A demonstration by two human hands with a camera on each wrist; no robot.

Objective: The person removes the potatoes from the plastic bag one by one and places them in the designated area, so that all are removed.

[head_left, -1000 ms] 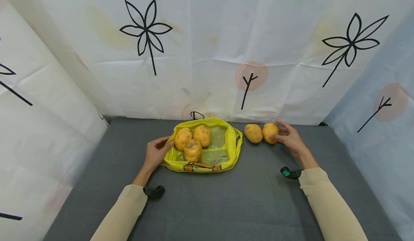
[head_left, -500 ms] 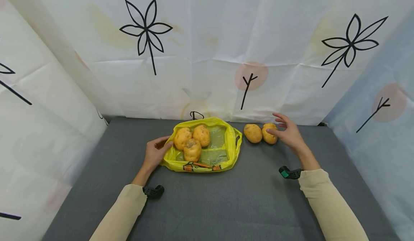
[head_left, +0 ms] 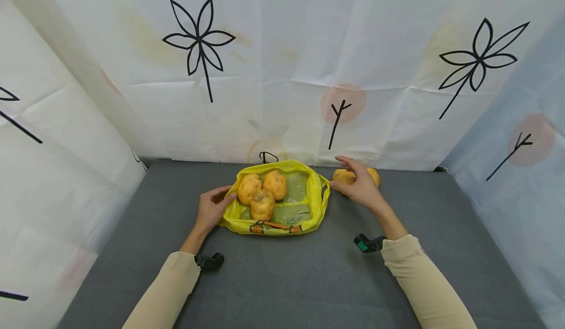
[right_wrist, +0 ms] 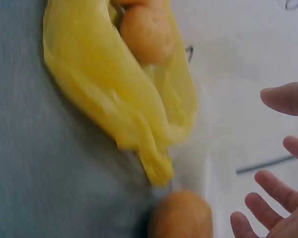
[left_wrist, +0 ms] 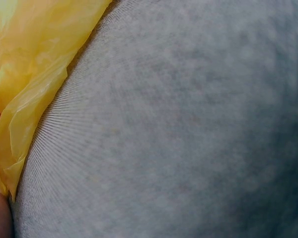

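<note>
A yellow plastic bag (head_left: 314, 199) lies with its mouth spread wide on the grey table. Inside it, toward the left, are three potatoes (head_left: 262, 205). My left hand (head_left: 211, 209) pinches the bag's left rim between thumb and fingers; the left wrist view shows the bag's yellow film (left_wrist: 20, 129) beside a fingertip. Just right of the bag my right hand (head_left: 363, 187) is raised with fingers spread, nothing in it. Behind that hand, partly hidden, two more potatoes sit on the table, a left potato (head_left: 342, 176) and a right potato (head_left: 374, 176).
The grey tabletop (head_left: 282, 280) reaches toward me. A white cloth backdrop (head_left: 282, 74) with leaf drawings rises at the table's back edge, and similar cloth (head_left: 53, 172) hangs along the left and right sides.
My right hand has come away from the right-hand potato outside the bag and moved left, near the bag's right rim. The left hand stays at the bag's left rim.
</note>
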